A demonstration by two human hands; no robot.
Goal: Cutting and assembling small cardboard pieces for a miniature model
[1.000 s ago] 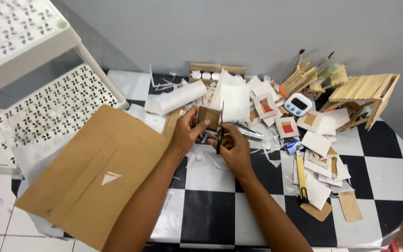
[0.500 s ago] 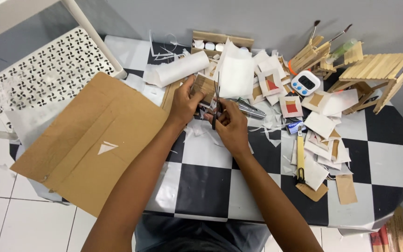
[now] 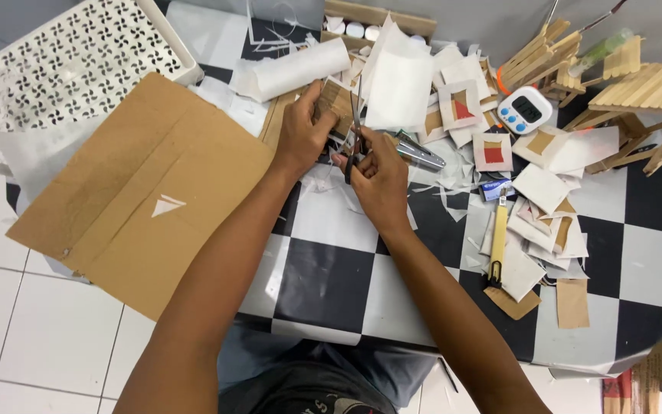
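Note:
My left hand [image 3: 302, 134] grips a small brown cardboard piece [image 3: 339, 101] over the checkered table [image 3: 323, 284]. My right hand [image 3: 377, 180] holds black-handled scissors [image 3: 355, 126], blades pointing up and away along the cardboard's right edge. The two hands sit close together, almost touching. White paper scraps [image 3: 323, 180] lie just under them.
A large brown cardboard sheet [image 3: 143, 192] lies left, overhanging the table edge. A white perforated stool [image 3: 63, 69] stands at top left. A paper roll [image 3: 293, 69], white sheets, a digital timer [image 3: 524, 111], a yellow utility knife [image 3: 497, 238], paper squares and wooden stick models [image 3: 645, 100] crowd the right.
The view has shifted closer and lower, so the table sits higher in the frame. Both hands stay together on the cardboard piece and scissors with little change.

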